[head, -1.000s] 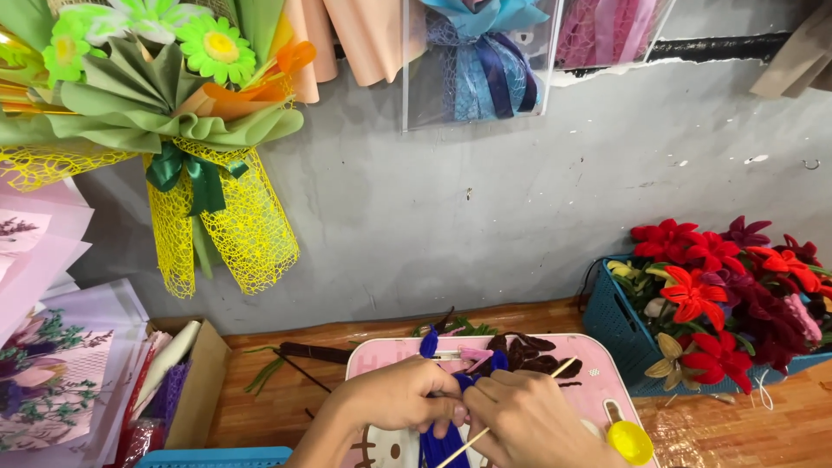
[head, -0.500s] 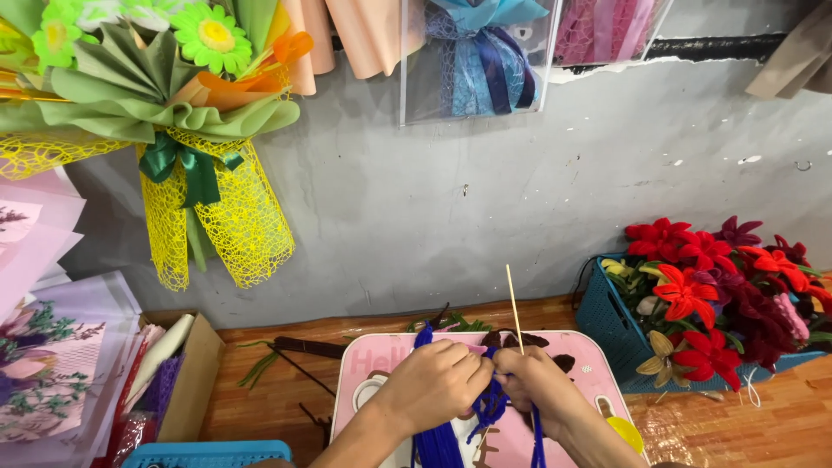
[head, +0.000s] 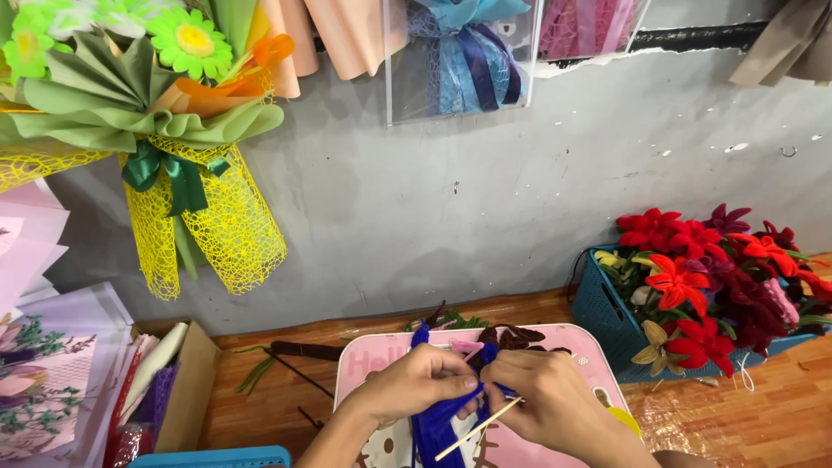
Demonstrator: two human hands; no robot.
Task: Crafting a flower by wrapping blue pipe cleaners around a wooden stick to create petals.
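Note:
Both hands meet low in the middle of the view over a pink tray. My left hand pinches the top of a bundle of blue fuzzy wire pieces that hangs down below it. My right hand grips the same blue bundle from the right, and a thin wooden stick slants down and left beneath its fingers. Dark brown fuzzy pieces lie on the tray just behind the hands.
A teal basket of red handmade flowers stands at the right on the wooden table. A wrapped yellow-and-green bouquet hangs on the grey wall. A cardboard box and paper sheets sit at left.
The stick, upright half a second ago, now slants low under my right hand. Both hands stay together on the blue bundle, and the view has shifted slightly.

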